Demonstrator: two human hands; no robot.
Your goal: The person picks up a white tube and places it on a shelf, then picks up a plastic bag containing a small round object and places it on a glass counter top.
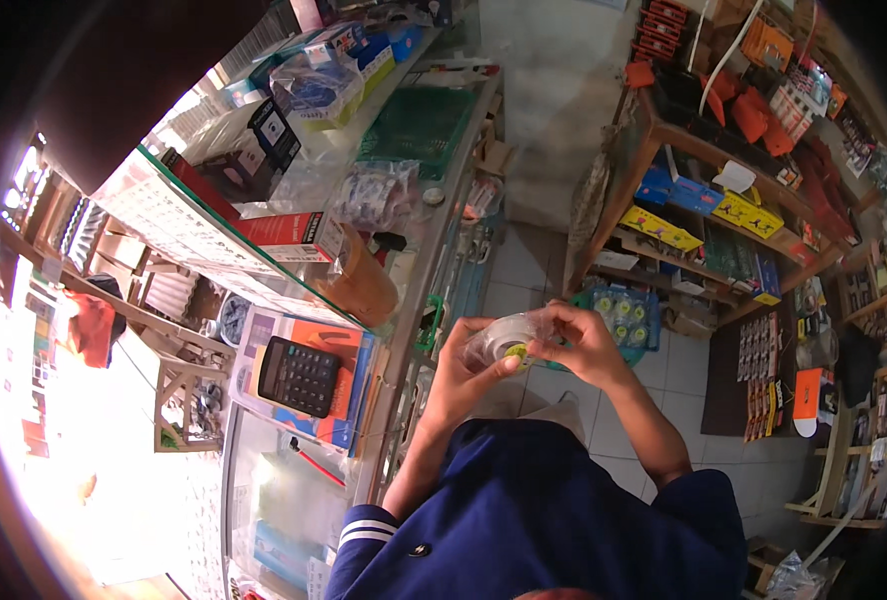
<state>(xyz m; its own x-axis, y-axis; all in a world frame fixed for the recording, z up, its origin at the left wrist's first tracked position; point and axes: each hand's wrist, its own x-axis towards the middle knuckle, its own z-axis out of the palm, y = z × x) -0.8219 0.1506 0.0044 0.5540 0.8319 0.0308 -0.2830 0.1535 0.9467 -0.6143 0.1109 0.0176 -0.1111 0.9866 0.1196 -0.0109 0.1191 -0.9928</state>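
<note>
Hands: both raised in front of the chest, above the tiled floor (pixel 554 270), close together around one item.
Left hand (pixel 469 365): fingers curled under and behind a small clear plastic bag (pixel 499 338), thumb pressed on its near face; it carries the bag's weight.
Right hand (pixel 579 340): fingertips pinched narrow on the bag's right edge, as if working at its mouth; whether the mouth is open cannot be told.
Bag contents: small yellow-green piece (pixel 515 351) low inside, kept down by the bag's upright hold.
Tabletop (pixel 404 300): glass counter to the left, running from near to far; goods laid flat for reach and view.
Calculator (pixel 299 375): black, keys up, lying on an orange and blue box (pixel 349 345), near left.
Red carton (pixel 289 232): long, flat, lying on the glass farther off.
Brown tape roll (pixel 359 280): on its side, beside the red carton.
Clear packet of small parts (pixel 374 195): crumpled, behind the tape roll.
Green basket (pixel 419 125): mesh, far end of the tabletop.
Boxed stock (pixel 334 60): blue and white cartons, stacked far left.
Wooden shelves (pixel 664 150): right of the floor; yellow packages (pixel 659 228) and blue packages (pixel 679 192) laid in rows, orange items hung above.
Teal tray (pixel 624 315): on the floor just beyond the hands, holding round pale-green pieces.
Hanging cards (pixel 759 365): dark strips with red marks, right wall.
</note>
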